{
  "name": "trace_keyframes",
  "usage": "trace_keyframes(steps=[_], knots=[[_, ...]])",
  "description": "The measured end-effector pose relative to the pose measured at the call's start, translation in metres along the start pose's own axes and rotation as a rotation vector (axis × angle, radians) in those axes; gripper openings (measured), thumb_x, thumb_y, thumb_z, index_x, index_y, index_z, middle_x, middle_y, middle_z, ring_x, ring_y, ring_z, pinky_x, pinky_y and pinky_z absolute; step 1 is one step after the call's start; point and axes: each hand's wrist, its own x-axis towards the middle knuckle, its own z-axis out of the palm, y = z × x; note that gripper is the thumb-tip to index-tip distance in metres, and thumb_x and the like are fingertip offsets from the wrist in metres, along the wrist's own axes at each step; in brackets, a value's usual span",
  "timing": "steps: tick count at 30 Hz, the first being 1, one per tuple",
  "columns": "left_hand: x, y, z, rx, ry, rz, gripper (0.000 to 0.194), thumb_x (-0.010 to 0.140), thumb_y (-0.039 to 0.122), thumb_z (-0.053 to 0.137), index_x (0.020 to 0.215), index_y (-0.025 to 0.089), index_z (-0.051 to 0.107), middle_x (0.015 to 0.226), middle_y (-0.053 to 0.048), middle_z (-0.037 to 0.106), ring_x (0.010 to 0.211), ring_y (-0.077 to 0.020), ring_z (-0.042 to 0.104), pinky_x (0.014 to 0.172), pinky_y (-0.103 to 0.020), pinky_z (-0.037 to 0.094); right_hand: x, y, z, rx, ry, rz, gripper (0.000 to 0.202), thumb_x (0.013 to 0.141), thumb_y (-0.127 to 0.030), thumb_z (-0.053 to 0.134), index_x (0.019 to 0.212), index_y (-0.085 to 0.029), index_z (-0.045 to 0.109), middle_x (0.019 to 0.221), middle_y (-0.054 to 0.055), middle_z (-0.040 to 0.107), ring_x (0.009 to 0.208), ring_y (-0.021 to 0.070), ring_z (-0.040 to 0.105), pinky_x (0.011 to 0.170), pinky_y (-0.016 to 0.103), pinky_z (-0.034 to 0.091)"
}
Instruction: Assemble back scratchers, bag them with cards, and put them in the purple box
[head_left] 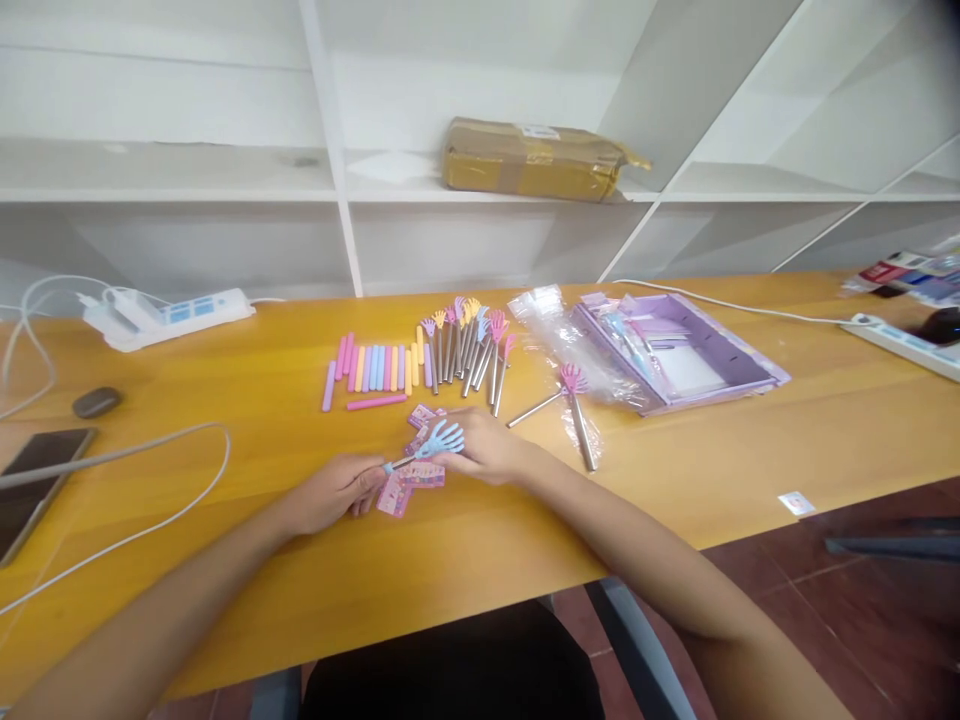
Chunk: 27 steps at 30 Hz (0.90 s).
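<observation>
A back scratcher with a light blue hand-shaped head and a thin metal rod spans the gap between my hands. My left hand is closed round its lower end, where a bit of blue shows at the fingers. At the head end, my right hand is closed on it, its fingers partly hidden behind the blue head. Pink printed cards lie below and around the scratcher. Beyond my hands, coloured handle sleeves lie in a row beside a bunch of metal-rod back scratchers with coloured heads.
A purple box and clear plastic bags lie to the right, near a pink back scratcher. Power strips, cables and a phone occupy the left. A taped carton sits on the shelf.
</observation>
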Motion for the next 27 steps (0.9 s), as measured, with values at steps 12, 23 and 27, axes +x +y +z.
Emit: trace_keyframes(steps=[12, 23, 27], knots=[[0.0, -0.001, -0.001, 0.046, 0.021, -0.051, 0.052, 0.111, 0.061, 0.038, 0.084, 0.02, 0.056, 0.071, 0.0, 0.065, 0.06, -0.014, 0.06, 0.063, -0.027, 0.047, -0.055, 0.072, -0.064, -0.442, 0.559, 0.538, 0.033, 0.104, -0.034, 0.047, 0.08, -0.02, 0.064, 0.08, 0.007, 0.064, 0.076, 0.0202, 0.056, 0.085, 0.035, 0.042], [0.001, 0.001, -0.001, 0.03, 0.008, -0.055, 0.053, 0.111, 0.062, 0.038, 0.084, 0.02, 0.056, 0.07, 0.0, 0.064, 0.059, -0.0138, 0.06, 0.06, -0.026, 0.047, -0.13, 0.147, -0.091, -0.876, 0.528, 1.298, 0.049, 0.093, -0.035, 0.063, 0.128, -0.001, 0.06, 0.131, 0.031, 0.061, 0.123, 0.0384, 0.053, 0.103, 0.05, 0.042], [0.001, -0.001, -0.001, 0.036, 0.008, -0.055, 0.052, 0.111, 0.061, 0.039, 0.084, 0.02, 0.056, 0.071, 0.001, 0.064, 0.059, -0.0136, 0.06, 0.06, -0.026, 0.047, -0.134, 0.15, -0.096, -0.881, 0.524, 1.305, 0.049, 0.09, -0.034, 0.067, 0.128, -0.003, 0.062, 0.131, 0.029, 0.06, 0.123, 0.0378, 0.052, 0.103, 0.049, 0.042]])
